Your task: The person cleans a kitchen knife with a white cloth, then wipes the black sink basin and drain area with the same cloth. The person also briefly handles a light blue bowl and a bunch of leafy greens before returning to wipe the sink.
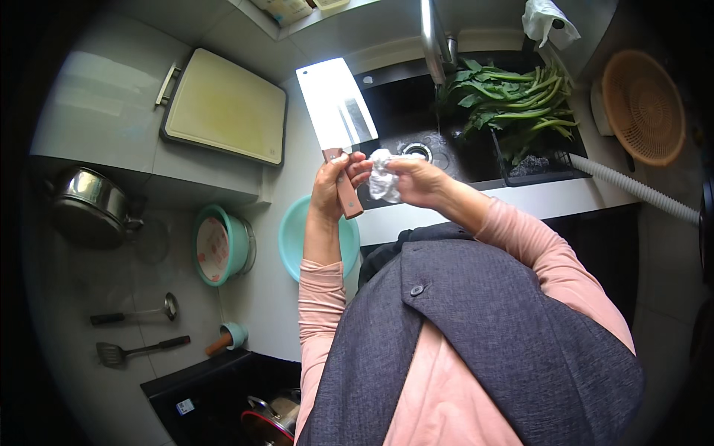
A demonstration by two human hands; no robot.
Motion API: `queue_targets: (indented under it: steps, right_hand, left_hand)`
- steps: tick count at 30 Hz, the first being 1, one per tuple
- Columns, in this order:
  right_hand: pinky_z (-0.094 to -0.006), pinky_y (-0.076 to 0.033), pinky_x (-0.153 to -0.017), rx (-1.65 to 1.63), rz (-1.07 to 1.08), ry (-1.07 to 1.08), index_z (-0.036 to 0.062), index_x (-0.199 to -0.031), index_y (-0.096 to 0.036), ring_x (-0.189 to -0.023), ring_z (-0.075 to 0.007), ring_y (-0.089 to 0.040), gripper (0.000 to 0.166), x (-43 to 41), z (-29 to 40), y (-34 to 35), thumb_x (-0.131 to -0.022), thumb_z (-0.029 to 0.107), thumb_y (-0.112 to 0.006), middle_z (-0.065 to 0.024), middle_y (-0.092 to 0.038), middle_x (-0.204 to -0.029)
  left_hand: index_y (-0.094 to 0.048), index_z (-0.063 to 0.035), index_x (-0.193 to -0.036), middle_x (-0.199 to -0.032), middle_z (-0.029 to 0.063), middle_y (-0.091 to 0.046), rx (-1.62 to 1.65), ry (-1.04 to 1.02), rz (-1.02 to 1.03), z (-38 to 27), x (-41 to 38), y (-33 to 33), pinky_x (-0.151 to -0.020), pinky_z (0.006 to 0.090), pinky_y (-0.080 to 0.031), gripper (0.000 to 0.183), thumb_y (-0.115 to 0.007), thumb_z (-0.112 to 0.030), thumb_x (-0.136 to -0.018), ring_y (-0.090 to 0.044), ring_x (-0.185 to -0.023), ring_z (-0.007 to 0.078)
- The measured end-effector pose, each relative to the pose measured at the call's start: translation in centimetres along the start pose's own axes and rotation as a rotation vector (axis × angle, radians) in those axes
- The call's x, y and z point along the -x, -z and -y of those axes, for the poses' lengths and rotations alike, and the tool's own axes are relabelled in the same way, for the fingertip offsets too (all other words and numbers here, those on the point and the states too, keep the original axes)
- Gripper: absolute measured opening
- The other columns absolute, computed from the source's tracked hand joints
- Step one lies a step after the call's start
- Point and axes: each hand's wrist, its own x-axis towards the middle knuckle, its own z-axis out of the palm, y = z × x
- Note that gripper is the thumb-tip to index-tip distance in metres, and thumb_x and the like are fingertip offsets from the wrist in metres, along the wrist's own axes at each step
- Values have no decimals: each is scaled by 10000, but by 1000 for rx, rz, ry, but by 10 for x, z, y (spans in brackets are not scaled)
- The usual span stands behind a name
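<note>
My left hand (pixel 329 187) grips the wooden handle (pixel 349 198) of a Chinese cleaver. The cleaver's broad steel blade (pixel 334 103) points away from me and shines with reflected light. In my right hand (pixel 418 181) is a crumpled white cloth or paper towel (pixel 384 177), pinched just right of the handle and apart from the blade. Behind both hands lies a dark sink (pixel 401 106) with a round drain strainer (pixel 417 150). A thin stream of water falls from the metal faucet (pixel 435 44). Leafy green vegetables (pixel 513 95) rest across the sink's right side.
Below my left wrist sits a turquoise basin (pixel 293 240). A cutting board (pixel 228 106) stands at the left, near stacked bowls (pixel 223 245) and a steel pot (pixel 92 203). A lidded pot (pixel 273 418) is on the black stove (pixel 212 390). An orange colander (pixel 641 106) and white corrugated hose (pixel 630 187) are rightward.
</note>
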Motion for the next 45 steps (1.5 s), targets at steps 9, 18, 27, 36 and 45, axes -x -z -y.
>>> queue_targets:
  steps: [9,18,27,36,45]
  right_hand:
    - [-281,-451,-816,974,-254,433,52,-1100,-511,-905,-153,-556,268,39,65,-31,-842,116,-541,-81,-545,-1031]
    - [-385,-390,-903,2103,106,675,45,-1064,-546,-1073,-304,-469,295,-24,2,-31,-842,235,-500,-182,-497,-1116]
    - [-392,-270,-1018,2099,-109,500,-31,-1236,-377,-1214,-343,-336,504,-31,-9,2,-885,327,-420,-236,-344,-1296]
    - [-390,-270,-1007,1930,452,715,-32,-1141,-454,-1167,-327,-383,401,-58,-41,-36,-862,248,-387,-223,-416,-1224]
    - [-371,-272,-1018,2188,-122,437,-6,-1191,-456,-1210,-320,-353,392,-58,9,0,-858,194,-407,-209,-392,-1278]
  left_hand:
    - [-483,-75,-868,-742,154,-605,-1934,-339,-497,-4,25,-8,-583,414,-483,182,-583,-149,-735,-597,-666,334]
    - [-481,-88,-795,-724,81,-590,-2286,-513,-310,-22,54,-2,-524,370,-468,113,-564,-126,-729,-596,-641,273]
    - [-521,-92,-795,-713,56,-573,-2344,-528,-402,-23,90,17,-533,336,-470,95,-565,-105,-712,-593,-632,232]
    - [-535,-97,-851,-721,49,-568,-2316,-541,-318,-28,88,20,-525,329,-467,142,-581,-185,-749,-592,-625,227]
    - [-580,-91,-904,-688,44,-536,-2343,-620,-306,-20,97,24,-504,306,-467,195,-581,-101,-709,-581,-589,198]
